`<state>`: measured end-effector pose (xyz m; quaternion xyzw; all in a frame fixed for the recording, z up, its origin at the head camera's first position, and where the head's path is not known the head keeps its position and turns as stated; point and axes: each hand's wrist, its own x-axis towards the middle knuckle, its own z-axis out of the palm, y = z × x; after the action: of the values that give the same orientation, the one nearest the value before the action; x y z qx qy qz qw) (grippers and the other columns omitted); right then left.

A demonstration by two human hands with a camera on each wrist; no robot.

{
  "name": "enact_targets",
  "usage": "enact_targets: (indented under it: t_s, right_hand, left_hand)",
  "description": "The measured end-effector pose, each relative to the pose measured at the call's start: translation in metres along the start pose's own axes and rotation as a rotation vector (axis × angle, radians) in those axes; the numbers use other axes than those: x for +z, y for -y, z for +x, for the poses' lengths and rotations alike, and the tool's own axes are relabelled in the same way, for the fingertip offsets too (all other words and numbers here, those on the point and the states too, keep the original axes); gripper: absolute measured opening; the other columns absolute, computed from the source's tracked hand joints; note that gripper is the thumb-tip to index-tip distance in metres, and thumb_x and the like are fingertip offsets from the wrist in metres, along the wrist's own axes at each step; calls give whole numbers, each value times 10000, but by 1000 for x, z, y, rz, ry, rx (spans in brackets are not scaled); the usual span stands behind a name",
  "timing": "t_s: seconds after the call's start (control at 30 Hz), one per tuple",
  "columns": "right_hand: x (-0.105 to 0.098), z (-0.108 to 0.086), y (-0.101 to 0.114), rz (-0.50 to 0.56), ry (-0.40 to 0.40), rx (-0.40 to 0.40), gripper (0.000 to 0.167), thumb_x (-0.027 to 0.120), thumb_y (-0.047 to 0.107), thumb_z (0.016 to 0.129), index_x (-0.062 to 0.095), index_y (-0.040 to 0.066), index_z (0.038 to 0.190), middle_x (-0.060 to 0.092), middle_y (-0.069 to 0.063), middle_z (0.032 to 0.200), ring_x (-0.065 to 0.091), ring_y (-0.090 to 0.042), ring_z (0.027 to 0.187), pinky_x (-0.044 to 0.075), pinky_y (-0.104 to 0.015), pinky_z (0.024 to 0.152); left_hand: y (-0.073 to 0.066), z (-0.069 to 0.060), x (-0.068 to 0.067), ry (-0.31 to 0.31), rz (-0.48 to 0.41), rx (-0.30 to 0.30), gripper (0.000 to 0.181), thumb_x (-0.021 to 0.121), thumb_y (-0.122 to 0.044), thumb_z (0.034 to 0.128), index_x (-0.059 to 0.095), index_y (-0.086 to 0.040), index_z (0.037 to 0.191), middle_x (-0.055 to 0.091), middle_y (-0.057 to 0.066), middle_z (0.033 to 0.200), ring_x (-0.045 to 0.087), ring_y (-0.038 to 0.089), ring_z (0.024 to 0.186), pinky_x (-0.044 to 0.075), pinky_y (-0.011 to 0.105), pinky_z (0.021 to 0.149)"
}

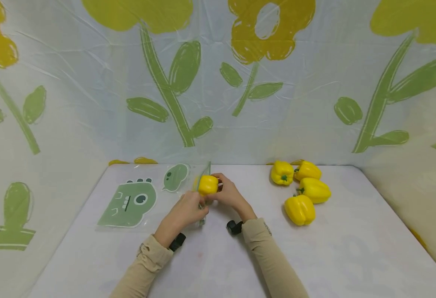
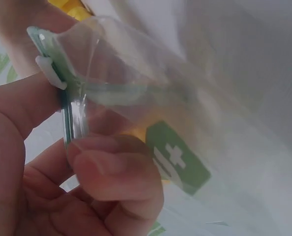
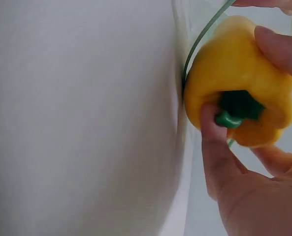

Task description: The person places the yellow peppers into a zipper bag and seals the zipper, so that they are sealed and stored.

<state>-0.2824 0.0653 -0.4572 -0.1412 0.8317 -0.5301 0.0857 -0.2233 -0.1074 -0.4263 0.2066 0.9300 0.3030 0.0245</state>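
Note:
A clear zip bag (image 1: 132, 207) with a green cartoon monster print lies on the table at the left. Its zip edge (image 2: 69, 108), with a small white slider, is pinched between the thumb and fingers of my left hand (image 1: 188, 209). At the bag's mouth, my right hand (image 1: 230, 194) grips a yellow bell pepper (image 1: 208, 185). In the right wrist view, the pepper's green stem (image 3: 229, 118) faces my palm, and its far end is within the green-rimmed opening. How deep it sits inside is hidden by the fingers and the pepper itself.
Several more yellow bell peppers (image 1: 300, 210) lie grouped on the white table (image 1: 218, 256) to the right of my right hand. A curtain (image 1: 218, 82) with flower prints stands behind the table and along its sides.

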Motion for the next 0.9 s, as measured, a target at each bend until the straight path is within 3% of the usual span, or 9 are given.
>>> enact_targets:
  t_s: [0.17,0.3,0.53,0.73,0.9]
  right_hand:
    - [0,0,2,35,10,-18,730,849,96,739,514,109,1387,560,-129,1297,588,-273,1055,507,-413,893]
    - [3,1,4,55,26,-28,720,827,33,741,513,109,1385,548,-141,1332,593,-274,1065,509,-401,910]
    - [5,0,-3,191,87,8,691,760,38,795,476,103,1421,508,-156,1385,559,-309,1131,472,-423,946]
    - [7,2,-11,136,100,40,646,753,125,852,472,112,1434,544,-156,1350,565,-274,1093,469,-414,933]
    - [10,4,-7,107,61,74,655,780,137,833,488,153,1419,578,-125,1268,565,-228,968,480,-332,811]
  left_hand:
    - [1,1,1,2,10,29,233,681,-57,812,629,-100,589,345,-99,493,286,46,413,265,206,422]
    - [2,2,1,1,19,42,203,683,-52,807,647,-92,611,403,-71,514,314,59,428,282,210,435]
    - [1,1,3,-6,32,54,90,704,-48,787,708,-49,696,581,-10,650,460,110,540,396,241,506]
    - [1,1,3,14,33,52,89,703,-48,792,702,-45,703,573,-6,656,464,113,538,403,244,515]
    - [1,1,3,17,47,79,145,691,-41,787,661,-63,647,534,-21,609,424,90,506,368,232,495]
